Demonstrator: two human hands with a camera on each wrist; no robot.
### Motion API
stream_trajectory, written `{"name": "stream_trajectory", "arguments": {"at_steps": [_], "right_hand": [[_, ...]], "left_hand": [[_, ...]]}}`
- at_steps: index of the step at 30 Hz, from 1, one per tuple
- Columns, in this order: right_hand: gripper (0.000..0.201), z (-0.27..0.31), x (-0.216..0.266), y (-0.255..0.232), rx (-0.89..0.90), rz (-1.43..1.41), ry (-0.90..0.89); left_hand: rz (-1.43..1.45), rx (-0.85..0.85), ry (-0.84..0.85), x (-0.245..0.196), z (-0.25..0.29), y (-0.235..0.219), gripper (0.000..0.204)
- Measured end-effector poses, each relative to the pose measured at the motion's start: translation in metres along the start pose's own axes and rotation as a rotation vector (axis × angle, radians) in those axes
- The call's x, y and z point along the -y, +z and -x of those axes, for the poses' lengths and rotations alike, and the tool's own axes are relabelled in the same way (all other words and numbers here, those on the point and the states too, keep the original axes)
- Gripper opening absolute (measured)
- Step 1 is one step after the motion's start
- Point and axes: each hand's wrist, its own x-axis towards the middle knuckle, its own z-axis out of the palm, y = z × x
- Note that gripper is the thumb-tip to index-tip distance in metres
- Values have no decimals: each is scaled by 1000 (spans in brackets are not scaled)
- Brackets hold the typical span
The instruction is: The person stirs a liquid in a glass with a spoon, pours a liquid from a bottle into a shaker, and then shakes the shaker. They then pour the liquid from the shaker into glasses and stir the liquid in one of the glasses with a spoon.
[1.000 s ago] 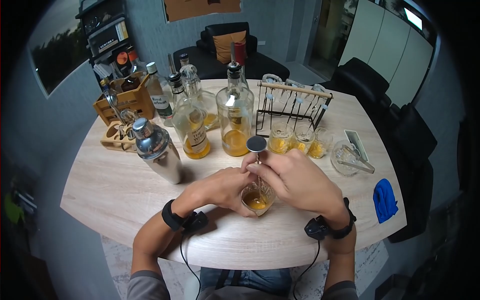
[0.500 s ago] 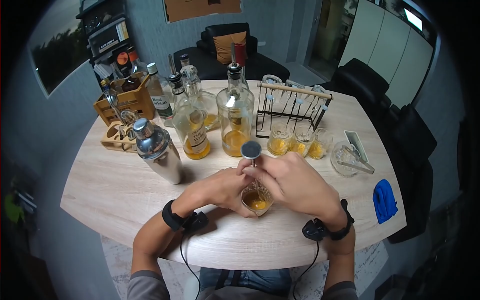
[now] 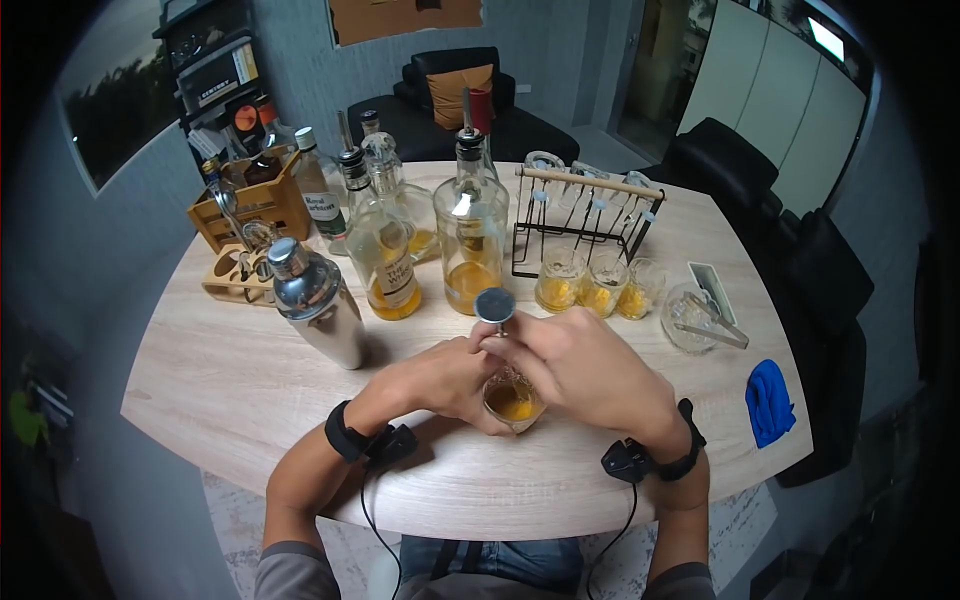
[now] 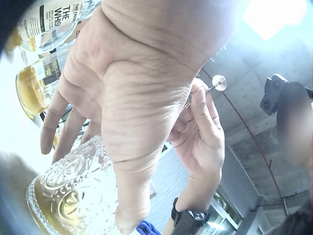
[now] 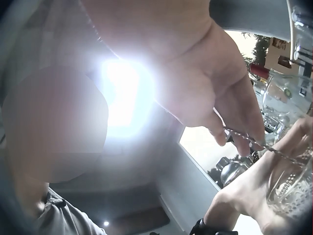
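A patterned glass with amber liquid stands near the table's front, its embossed wall large in the left wrist view. My left hand holds it from the left, thumb on the near side and fingers round the far side. Above its rim, my right hand pinches a bar spoon by its upper shaft. The spoon's round flat end sticks up over the fingers. In the right wrist view the twisted shaft slants down into the glass; the spoon's lower end is hidden.
Pourer-topped bottles stand behind the hands, a cocktail shaker at left, a wooden caddy beyond it. Right of the bottles are three small amber-filled glasses, a glass rack, a bowl with tongs and a blue cloth.
The spoon's flat end has shifted left and slightly toward me, and the right hand has moved a little left with it. The left hand and glass stay put.
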Motion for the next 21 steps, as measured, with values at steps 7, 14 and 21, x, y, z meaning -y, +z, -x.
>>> {"name": "stream_trajectory", "arguments": {"at_steps": [7,14,21], "right_hand": [[20,4,6,-2,149,-2,-95],[21,-3,-6,1,93,-33,11],[24,6,4,-29,263,41,83]], "left_hand": [[505,256,-275,-9,-9,-25,61],[243,92,-114,5,0,1,75],[364,242,-103,2,-12,-13,62]]}}
